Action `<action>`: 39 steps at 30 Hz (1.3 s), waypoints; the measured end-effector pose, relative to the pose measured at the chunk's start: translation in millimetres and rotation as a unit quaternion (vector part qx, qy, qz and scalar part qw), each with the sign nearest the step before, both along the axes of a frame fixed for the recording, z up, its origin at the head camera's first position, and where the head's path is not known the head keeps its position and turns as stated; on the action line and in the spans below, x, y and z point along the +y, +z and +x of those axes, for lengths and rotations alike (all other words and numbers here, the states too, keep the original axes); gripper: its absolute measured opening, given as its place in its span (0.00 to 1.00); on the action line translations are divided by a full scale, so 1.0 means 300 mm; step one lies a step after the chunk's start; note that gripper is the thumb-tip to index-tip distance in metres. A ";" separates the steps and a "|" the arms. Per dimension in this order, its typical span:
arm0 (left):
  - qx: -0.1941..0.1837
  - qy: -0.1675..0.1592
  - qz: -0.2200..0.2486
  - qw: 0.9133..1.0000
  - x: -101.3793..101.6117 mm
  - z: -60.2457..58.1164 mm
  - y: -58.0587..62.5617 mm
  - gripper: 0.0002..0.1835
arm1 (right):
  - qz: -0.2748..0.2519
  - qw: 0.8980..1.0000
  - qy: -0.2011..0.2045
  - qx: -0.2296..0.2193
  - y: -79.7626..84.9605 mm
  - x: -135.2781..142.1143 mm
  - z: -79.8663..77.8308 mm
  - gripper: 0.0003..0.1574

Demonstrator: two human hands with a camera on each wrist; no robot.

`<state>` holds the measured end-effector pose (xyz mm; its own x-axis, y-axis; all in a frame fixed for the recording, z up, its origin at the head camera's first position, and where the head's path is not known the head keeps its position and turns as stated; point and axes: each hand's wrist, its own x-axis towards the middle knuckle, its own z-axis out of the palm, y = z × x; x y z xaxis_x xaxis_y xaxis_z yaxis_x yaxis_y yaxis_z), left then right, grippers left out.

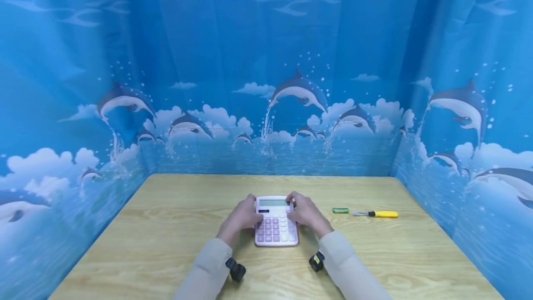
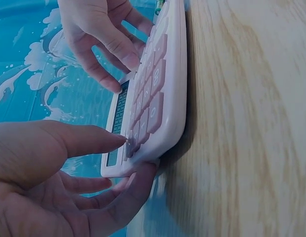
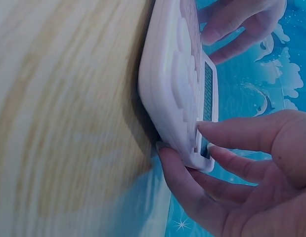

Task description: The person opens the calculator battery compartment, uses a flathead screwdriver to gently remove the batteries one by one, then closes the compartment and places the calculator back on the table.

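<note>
A pink calculator [image 1: 275,226] is face up between both hands at the middle of the table, its display at the far end. My left hand [image 1: 241,216] grips its left side; the left wrist view shows the thumb [image 2: 101,140] on the keys and a finger curled against the underside. On the opposite side, my right hand [image 1: 307,212] holds the edge, its thumb [image 3: 232,133] over the face and another finger against the underside. A shadow runs along the calculator's near edge; whether it rests fully on the table cannot be told.
To the right on the wooden table [image 1: 175,235] lies a small green battery [image 1: 340,210]. Beside it is a screwdriver with a yellow handle [image 1: 385,214], its shaft pointing left. A blue dolphin-print curtain [image 1: 233,59] stands behind the table and along both sides.
</note>
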<state>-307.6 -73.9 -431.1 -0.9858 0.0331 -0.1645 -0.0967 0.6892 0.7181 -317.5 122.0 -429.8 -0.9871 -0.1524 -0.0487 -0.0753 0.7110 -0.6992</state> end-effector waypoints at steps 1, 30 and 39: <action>-0.001 -0.001 0.003 1.000 0.000 0.001 0.000 0.34 | 0.000 1.000 0.001 0.001 0.000 0.002 0.001 0.27; -0.001 -0.010 0.012 1.000 -0.010 0.005 -0.007 0.35 | -0.002 1.000 0.013 0.000 -0.002 0.003 0.011 0.27; -0.013 -0.008 0.013 1.000 -0.018 0.003 -0.006 0.33 | 0.010 0.999 0.010 -0.030 0.017 -0.001 0.019 0.29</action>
<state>-306.7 -79.3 -432.8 -0.9806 0.0539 -0.1886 -0.1040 0.6724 0.7328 -311.7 121.6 -424.7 -0.9791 -0.1705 -0.1106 -0.0482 0.7234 -0.6888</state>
